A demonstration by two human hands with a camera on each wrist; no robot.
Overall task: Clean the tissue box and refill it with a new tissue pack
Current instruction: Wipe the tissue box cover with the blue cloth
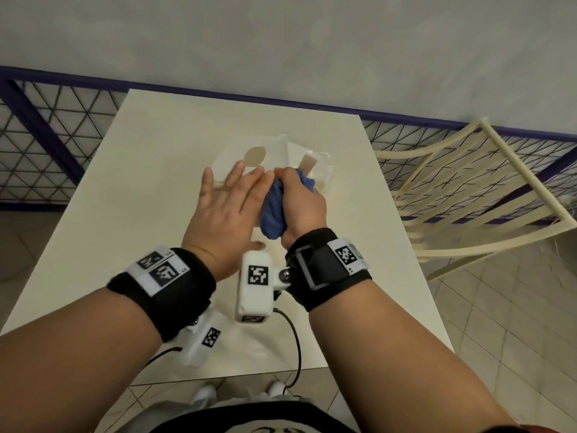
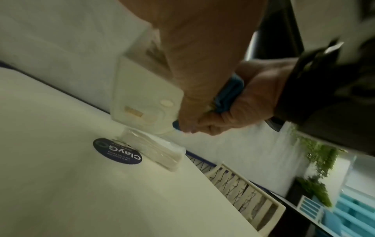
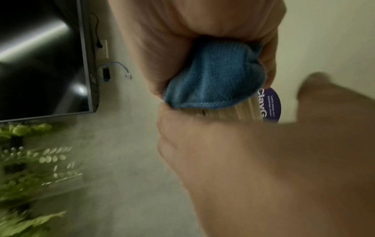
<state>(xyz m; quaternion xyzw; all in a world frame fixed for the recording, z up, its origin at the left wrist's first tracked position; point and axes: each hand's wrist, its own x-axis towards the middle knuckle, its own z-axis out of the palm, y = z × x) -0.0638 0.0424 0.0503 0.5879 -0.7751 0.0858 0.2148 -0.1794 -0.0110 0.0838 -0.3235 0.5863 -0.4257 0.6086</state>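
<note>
On the table [image 1: 162, 170], from the head view: my left hand [image 1: 229, 210] lies flat with fingers straight over the near top of the tissue box [image 1: 240, 157], steadying it. My right hand [image 1: 301, 204] is closed around a bunched blue cloth [image 1: 273, 210], just right of the box and touching my left hand. Beyond the box and to its right lies the new tissue pack [image 1: 315, 165], in clear wrap, apparently unopened. A cream chair [image 1: 468, 195] stands well to the right of the box, off the table.

Left wrist view: the box [image 2: 142, 89] stands on the table under my left palm, its pale side face exposed. My right hand [image 2: 233, 112] grips the cloth [image 2: 229, 94] against the box's lower right corner. The pack [image 2: 160, 152] sits just in front of the box, beside a dark round sticker [image 2: 117, 152] on the table.

Right wrist view: my right fingers [image 3: 182, 40] are curled tight round the cloth [image 3: 213, 77]; the view is blurred, and contact with the box cannot be confirmed there.

Assessment: the cleaning step is in hand, at the box's right side; refilling is not begun. Next, I judge, the cloth needs firm strokes across the remaining faces while the left hand holds the box from sliding. Then the box must be opened; I cannot tell where.
</note>
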